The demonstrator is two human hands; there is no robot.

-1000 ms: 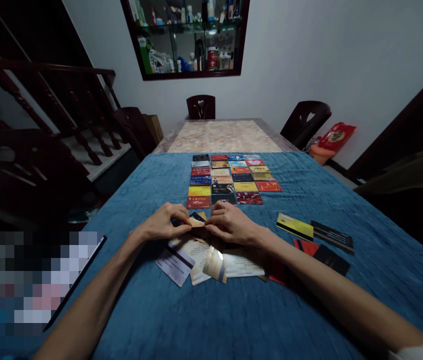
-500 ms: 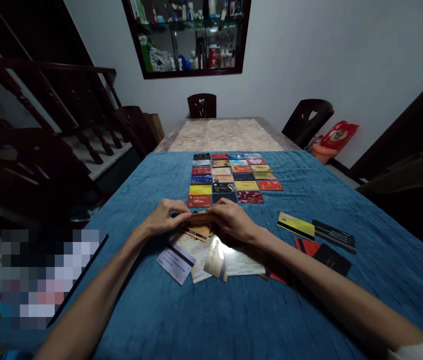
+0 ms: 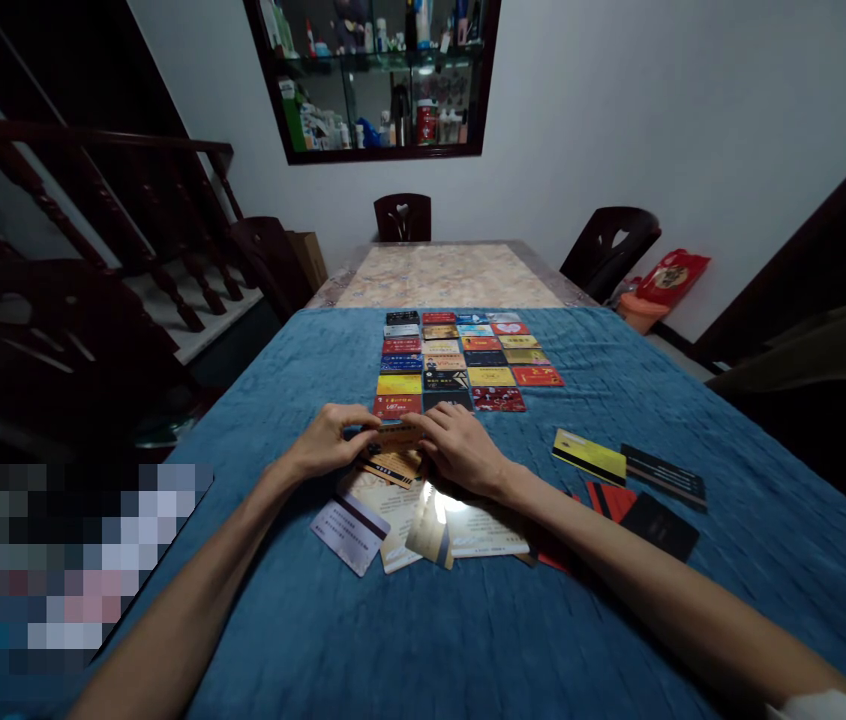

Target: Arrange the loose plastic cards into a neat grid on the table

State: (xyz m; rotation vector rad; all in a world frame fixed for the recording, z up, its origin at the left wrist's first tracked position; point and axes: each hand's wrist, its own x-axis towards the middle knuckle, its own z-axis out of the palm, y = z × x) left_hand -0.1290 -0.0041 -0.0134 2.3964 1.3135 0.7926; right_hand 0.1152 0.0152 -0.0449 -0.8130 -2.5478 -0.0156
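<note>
An orange card [image 3: 397,437] lies between my hands, just below the front row of laid-out cards. My left hand [image 3: 334,442] pinches its left end between thumb and fingers. At the other end, the fingers of my right hand [image 3: 462,450] are closed on its edge and partly hide it. Beyond my fingertips is a red card [image 3: 397,406], with a dark card [image 3: 448,402] beside it. Beneath my hands is a loose pile: an orange striped card [image 3: 391,467], a silver card [image 3: 350,534], a gold-grey card [image 3: 432,532] and a pale printed card [image 3: 490,535].
Several cards form close rows toward the far end of the blue cloth [image 3: 280,620]. To the right lie a yellow card [image 3: 589,456], a striped black card [image 3: 664,476], a red card [image 3: 607,500] and a plain black card [image 3: 659,527]. A blurred-out object [image 3: 115,560] sits at the left.
The orange card has tipped down flatter, showing more of its face. My right fingers have spread slightly along its edge. The whole view has shifted a little.
</note>
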